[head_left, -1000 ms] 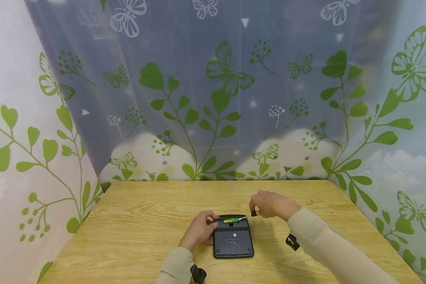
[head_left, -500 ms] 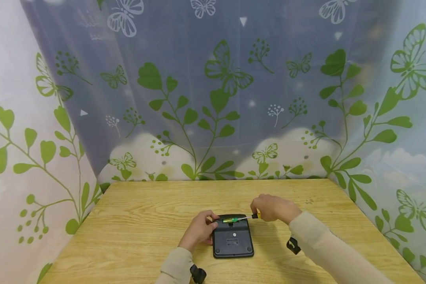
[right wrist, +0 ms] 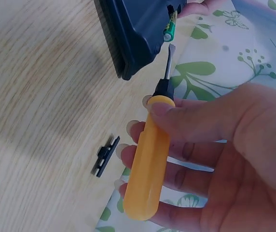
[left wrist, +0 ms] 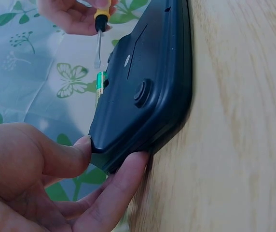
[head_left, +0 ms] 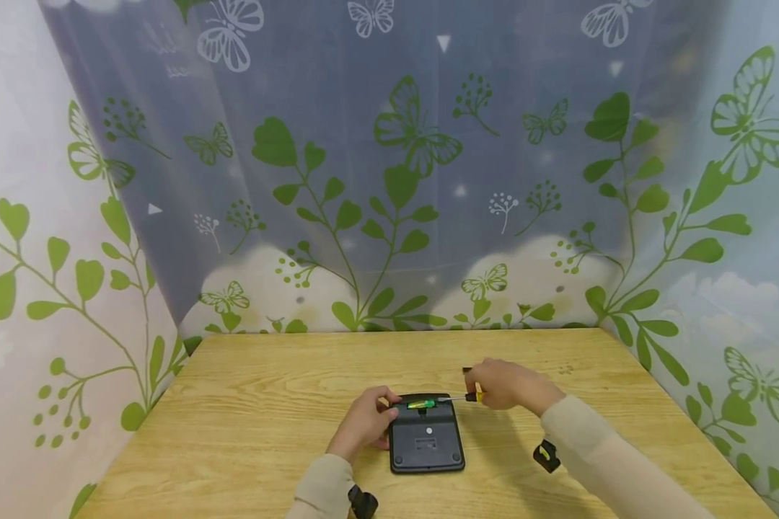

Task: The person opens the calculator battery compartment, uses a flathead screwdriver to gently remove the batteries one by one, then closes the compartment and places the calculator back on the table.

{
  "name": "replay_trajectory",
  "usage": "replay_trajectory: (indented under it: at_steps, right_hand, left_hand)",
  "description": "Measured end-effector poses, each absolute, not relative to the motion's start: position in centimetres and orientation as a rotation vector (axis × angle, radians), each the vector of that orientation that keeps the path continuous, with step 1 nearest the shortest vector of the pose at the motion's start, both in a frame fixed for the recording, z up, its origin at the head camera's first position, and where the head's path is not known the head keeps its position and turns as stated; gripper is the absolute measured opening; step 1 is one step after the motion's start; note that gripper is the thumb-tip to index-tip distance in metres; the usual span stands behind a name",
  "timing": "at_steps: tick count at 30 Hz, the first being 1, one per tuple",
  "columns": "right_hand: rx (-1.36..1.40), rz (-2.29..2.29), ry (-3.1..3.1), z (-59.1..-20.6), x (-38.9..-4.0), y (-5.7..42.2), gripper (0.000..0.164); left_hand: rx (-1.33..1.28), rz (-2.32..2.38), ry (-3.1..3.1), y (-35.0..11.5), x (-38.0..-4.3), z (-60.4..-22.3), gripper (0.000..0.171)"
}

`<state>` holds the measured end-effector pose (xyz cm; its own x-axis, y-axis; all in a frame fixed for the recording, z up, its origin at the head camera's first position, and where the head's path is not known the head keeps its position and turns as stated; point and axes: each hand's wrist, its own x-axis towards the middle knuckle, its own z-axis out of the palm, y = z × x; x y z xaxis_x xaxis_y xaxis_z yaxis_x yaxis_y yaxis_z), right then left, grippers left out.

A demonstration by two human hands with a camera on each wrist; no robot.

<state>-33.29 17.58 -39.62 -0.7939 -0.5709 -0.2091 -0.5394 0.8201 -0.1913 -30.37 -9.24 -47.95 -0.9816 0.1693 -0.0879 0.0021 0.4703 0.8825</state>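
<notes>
A black calculator [head_left: 438, 455] lies face down on the table, its back and rubber feet showing. Across its battery slot sits a green battery [head_left: 420, 404], one end tipped up above the casing in the left wrist view. My left hand [head_left: 361, 418] pinches the calculator's far left corner between thumb and fingers. To the right, my right hand [head_left: 505, 383] holds a flat-blade screwdriver [right wrist: 146, 166] by its yellow handle, thumb near the collar. The blade points at the battery's green end, with a small gap between them in the right wrist view.
A small black battery cover [right wrist: 108, 155] lies on the wooden table [head_left: 260, 404] beside my right hand, beyond the calculator. A curtain [head_left: 337, 216] printed with leaves and butterflies hangs behind the table's far edge.
My right hand has shifted right with the screwdriver, drawing its tip back along the battery. The small black cover now shows beside the fingers. My left hand and the calculator have stayed put.
</notes>
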Motion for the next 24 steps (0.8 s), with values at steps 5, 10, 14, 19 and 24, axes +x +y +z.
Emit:
replay_trajectory:
  at_steps: [5, 10, 14, 19, 24]
  right_hand:
    - [-0.842, -0.210, 2.765, -39.4, -33.0, 18.7, 0.027]
    - [-0.827, -0.208, 2.792, -39.9, -33.0, 19.8, 0.022]
    - [-0.808, -0.225, 2.806, -40.4, -33.2, 20.5, 0.021]
    - [-0.762, -0.256, 2.815, -40.7, -33.2, 21.4, 0.020]
    - [-0.740, -0.254, 2.830, -41.1, -33.3, 22.3, 0.020]
  left_hand:
    - [0.152, 1.528, 2.555, -9.3, -30.3, -47.9, 0.016]
    - [0.173, 1.526, 2.563, -9.2, -30.1, -47.8, 0.015]
    - [0.173, 1.521, 2.567, -9.2, -30.1, -47.8, 0.015]
    - [0.164, 1.525, 2.564, -9.1, -30.1, -47.8, 0.016]
    - [0.156, 1.527, 2.560, -9.1, -30.1, -47.8, 0.016]
